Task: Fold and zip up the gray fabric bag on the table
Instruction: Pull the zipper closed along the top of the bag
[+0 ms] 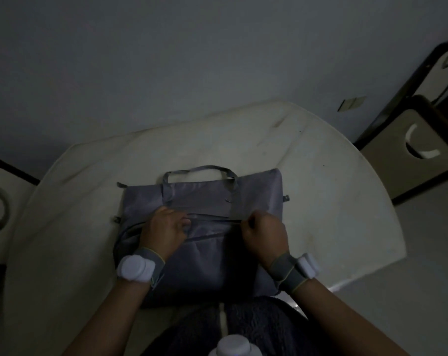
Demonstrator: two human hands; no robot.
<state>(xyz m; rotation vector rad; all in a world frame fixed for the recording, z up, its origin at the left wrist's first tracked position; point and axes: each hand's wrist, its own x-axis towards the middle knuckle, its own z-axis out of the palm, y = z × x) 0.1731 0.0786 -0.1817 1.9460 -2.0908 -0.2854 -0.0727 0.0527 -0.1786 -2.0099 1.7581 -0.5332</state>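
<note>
Gray fabric bag lies flat mid-table, left hand curled, pinning cloth beside the zipper line, right hand pinched shut on what's prob. the zip pull; looks thin, floppy, slippery w/o that anchor.

The gray fabric bag is lying flat on the pale surface, close to its near edge, with its long sides running left to right. Its cloth is smooth and slightly shiny, creasing softly across the middle. A carrying handle is arching out past the far edge, and a darker band with a small metal stud is crossing just below it. A zipper line is running slantwise across the middle, partly open at its left end. Small tabs are sticking out at both sides.
</note>
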